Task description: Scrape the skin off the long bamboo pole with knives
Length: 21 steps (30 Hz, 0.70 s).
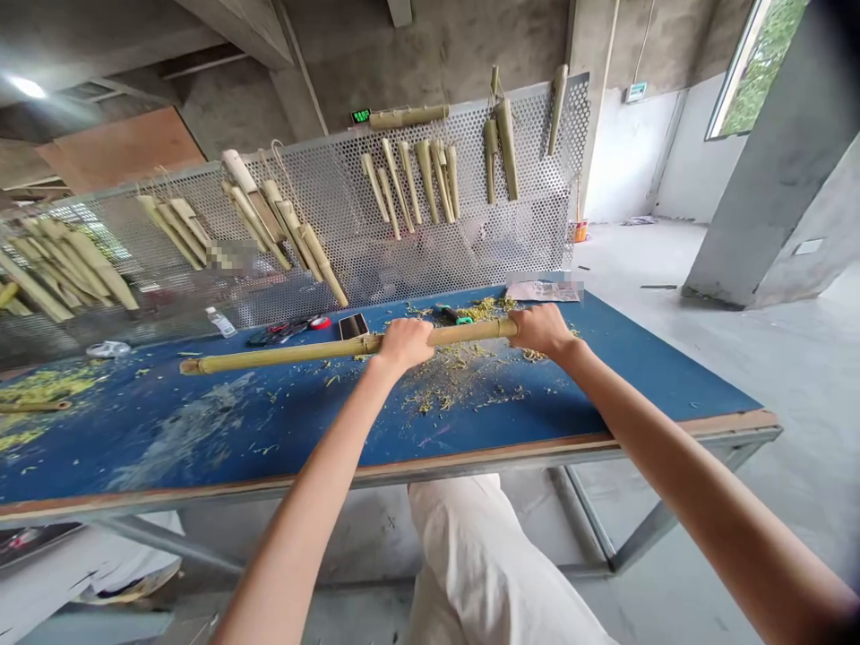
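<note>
Bamboo pole [282, 356] stretches over the blue tabletop [645, 358]; from where I stand I can't tell whether it touches. The person's left hand [405, 343] wraps it beside a joint [370, 344], the right hand [541, 329] its right end, presumably spaced to steady it. Shavings [440, 394] lie around; a phone [354, 325] and green-trimmed tool [462, 319] sit just behind, seemingly out of its way.

Couldn't make out any actual words tbh, the green sign [361, 116] and printed paper [544, 291] were too blurry.
</note>
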Tool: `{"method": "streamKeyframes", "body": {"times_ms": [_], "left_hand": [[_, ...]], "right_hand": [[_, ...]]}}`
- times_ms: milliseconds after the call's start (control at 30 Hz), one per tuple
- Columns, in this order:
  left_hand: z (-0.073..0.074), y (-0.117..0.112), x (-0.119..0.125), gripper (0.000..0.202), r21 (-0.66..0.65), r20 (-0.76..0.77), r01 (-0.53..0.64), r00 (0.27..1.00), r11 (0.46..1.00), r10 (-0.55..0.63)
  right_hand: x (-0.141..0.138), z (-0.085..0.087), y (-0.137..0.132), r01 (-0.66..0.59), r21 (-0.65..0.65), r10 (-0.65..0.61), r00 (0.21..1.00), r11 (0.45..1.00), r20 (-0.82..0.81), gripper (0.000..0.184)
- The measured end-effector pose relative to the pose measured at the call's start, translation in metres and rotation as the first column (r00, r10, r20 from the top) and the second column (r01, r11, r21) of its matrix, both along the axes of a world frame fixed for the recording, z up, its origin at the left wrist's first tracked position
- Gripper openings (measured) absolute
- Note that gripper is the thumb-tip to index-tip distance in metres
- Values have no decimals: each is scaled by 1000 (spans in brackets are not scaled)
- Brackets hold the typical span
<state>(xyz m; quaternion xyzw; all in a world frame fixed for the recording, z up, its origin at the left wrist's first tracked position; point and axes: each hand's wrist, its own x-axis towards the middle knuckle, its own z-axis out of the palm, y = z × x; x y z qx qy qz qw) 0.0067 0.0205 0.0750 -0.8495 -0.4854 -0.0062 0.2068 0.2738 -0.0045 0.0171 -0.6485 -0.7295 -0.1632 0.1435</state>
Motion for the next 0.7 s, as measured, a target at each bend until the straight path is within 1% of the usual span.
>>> {"method": "streamKeyframes", "body": {"times_ms": [67, 133, 167, 200, 233, 267, 300, 367, 400, 467, 500, 567, 633, 700], "left_hand": [[12, 1, 2, 22, -114, 25, -8, 1000, 993, 11], [19, 2, 2, 22, -311, 28, -45, 998, 949, 56], [21, 2, 2, 22, -377, 24, -58, 997, 925, 72], [21, 1, 2, 22, -388, 33, -57, 997, 920, 75], [18, 1, 1, 23, -339, 57, -42, 996, 940, 65], [14, 0, 2, 24, -234, 86, -27, 995, 972, 48], [9, -2, 2, 25, -116, 112, -22, 993, 993, 35], [-4, -4, 3, 27, 39, 145, -55, 988, 998, 49], [-10, -5, 3, 28, 73, 155, -78, 986, 994, 66], [-19, -7, 3, 28, 106, 176, -127, 979, 986, 107], [-22, -7, 2, 27, 114, 182, -137, 977, 984, 115], [-24, -8, 0, 26, 137, 197, -146, 973, 980, 118], [-24, -10, -2, 25, 159, 211, -146, 971, 976, 111], [-23, -12, -2, 24, 172, 223, -145, 969, 974, 105]], "right_hand": [[3, 0, -2, 11, 52, -11, 1000, 999, 5, 37], [5, 1, -3, 4, 98, -5, 1000, 995, 6, 38], [5, 1, -3, -4, 128, 4, 1000, 992, 2, 37], [5, 3, -3, -14, 161, 15, 1000, 987, -4, 36], [5, 4, -2, -25, 195, 27, 1000, 980, -12, 34], [6, 5, -1, -33, 229, 39, 999, 973, -22, 32], [7, 6, 1, -36, 260, 47, 998, 965, -33, 31], [15, 5, 6, -3, 312, 30, 996, 950, -80, 30], [21, 5, 8, 45, 334, -1, 991, 941, -130, 29], [37, 1, 11, 195, 365, -86, 952, 911, -293, 27], [45, -1, 12, 273, 372, -118, 914, 887, -389, 26], [58, -4, 14, 376, 381, -118, 826, 845, -552, 31], [64, -7, 15, 398, 377, -70, 760, 836, -646, 39], [63, -8, 17, 367, 349, -29, 725, 862, -689, 47]]}}
